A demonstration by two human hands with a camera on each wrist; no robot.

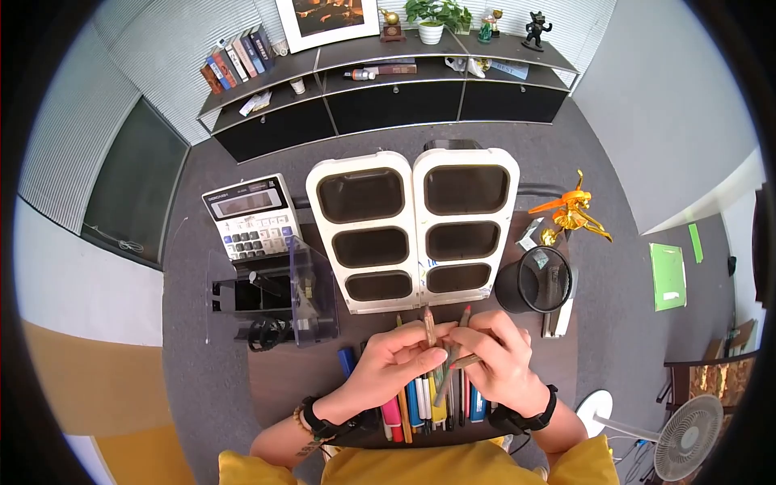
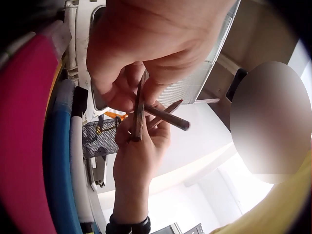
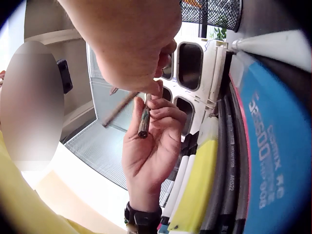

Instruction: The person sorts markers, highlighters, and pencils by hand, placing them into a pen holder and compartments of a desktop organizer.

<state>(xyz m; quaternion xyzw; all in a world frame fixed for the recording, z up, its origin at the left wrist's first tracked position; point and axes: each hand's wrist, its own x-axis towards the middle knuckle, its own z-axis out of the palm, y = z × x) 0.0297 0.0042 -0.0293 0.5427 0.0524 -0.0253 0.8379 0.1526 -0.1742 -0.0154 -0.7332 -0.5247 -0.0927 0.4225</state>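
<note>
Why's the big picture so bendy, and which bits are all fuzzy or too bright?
Head view: wide fisheye look, so the long black cabinet seems curved, with dark corners; left wrist view: background washed out white near the bottom, and the pink marker soft up close; right wrist view: one pencil smeared, perhaps from moving.
</note>
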